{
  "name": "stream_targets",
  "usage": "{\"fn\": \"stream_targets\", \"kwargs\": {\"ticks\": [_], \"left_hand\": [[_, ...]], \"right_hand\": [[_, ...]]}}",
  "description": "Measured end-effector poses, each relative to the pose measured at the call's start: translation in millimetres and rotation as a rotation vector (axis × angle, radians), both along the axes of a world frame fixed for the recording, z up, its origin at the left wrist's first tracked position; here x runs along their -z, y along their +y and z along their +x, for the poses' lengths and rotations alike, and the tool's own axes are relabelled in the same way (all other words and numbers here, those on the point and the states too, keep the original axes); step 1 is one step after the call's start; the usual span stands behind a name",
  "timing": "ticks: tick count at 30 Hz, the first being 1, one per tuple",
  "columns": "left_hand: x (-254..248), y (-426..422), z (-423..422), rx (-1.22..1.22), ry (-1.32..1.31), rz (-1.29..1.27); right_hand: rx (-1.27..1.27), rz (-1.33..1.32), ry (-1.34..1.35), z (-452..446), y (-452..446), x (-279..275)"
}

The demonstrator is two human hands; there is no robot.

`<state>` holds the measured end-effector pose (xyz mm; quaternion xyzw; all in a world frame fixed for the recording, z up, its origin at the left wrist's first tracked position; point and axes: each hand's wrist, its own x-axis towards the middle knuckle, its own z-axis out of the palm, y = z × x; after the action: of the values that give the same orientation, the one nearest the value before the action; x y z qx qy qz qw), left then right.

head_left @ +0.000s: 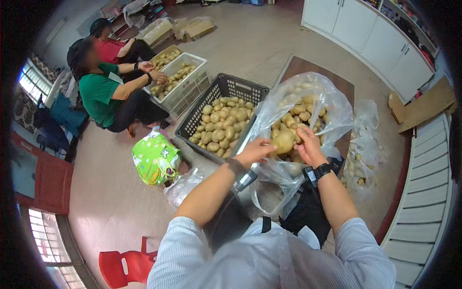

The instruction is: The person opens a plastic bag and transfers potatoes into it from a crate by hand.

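A large yellow potato (pixel 284 141) is between my two hands, above an opened clear plastic bag (pixel 337 103) full of potatoes (pixel 303 108). My left hand (pixel 257 151) has its fingers closed on the potato's left side. On its right side my right hand (pixel 309 144) touches it with bent fingers; whether these fingers grip anything is hard to make out. To the left of the bag stands a black crate (pixel 263 92) holding many potatoes (pixel 224 123).
Two seated people work at the left beside a white crate (pixel 199 65) of potatoes. A green patterned bag (pixel 155 156) and a red chair (pixel 126 268) are on the left floor. Another plastic bag (pixel 363 144) lies at the right, near white cabinets (pixel 365 33).
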<state>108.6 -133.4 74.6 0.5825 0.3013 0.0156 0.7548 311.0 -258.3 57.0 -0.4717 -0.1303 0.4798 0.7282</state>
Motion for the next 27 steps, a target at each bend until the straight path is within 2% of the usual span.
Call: {"fn": "stream_targets", "kwargs": {"ticks": [2, 4, 9, 12, 14, 15, 17, 20, 21, 23, 27], "left_hand": [[-11.9, -3.7, 0.8, 0.041, 0.016, 0.02], [-11.7, -0.5, 2.2, 0.139, -0.079, -0.156], [8.1, 8.5, 10.7, 0.174, -0.175, -0.347], [10.7, 19.3, 13.5, 0.061, -0.241, -0.39], [8.2, 37.8, 14.3, -0.153, -0.283, -0.357], [9.0, 46.1, 14.9, -0.146, -0.275, -0.355], [8.2, 65.0, 19.6, -0.447, -0.194, -0.369], [49.9, 94.2, 17.3, -0.564, -0.062, -0.307], [58.2, 96.8, 13.4, -0.55, -0.059, -0.297], [68.6, 97.0, 6.5, -0.566, 0.135, -0.16], [70.8, 99.1, 5.5, -0.498, 0.205, -0.068]], "right_hand": [[-0.037, -0.002, 0.036, -1.9, 6.4, 4.7], [-0.082, 0.035, 0.11, -3.5, 8.6, 4.7], [-0.186, 0.027, 0.157, -9.5, 14.5, -10.6], [-0.261, 0.094, 0.123, -1.1, 13.4, -6.3], [-0.271, 0.058, 0.18, 4.3, 10.3, -15.8], [-0.274, 0.029, 0.156, 7.3, 8.5, -15.4], [-0.28, -0.005, 0.146, 13.3, 4.0, -4.4], [-0.279, -0.09, 0.157, 18.1, -4.2, 8.7], [-0.261, -0.109, 0.157, 19.5, -9.4, 17.3], [-0.22, -0.194, 0.111, 18.9, -15.8, 12.3], [-0.215, -0.217, -0.004, 14.3, -18.4, 4.7]]}}
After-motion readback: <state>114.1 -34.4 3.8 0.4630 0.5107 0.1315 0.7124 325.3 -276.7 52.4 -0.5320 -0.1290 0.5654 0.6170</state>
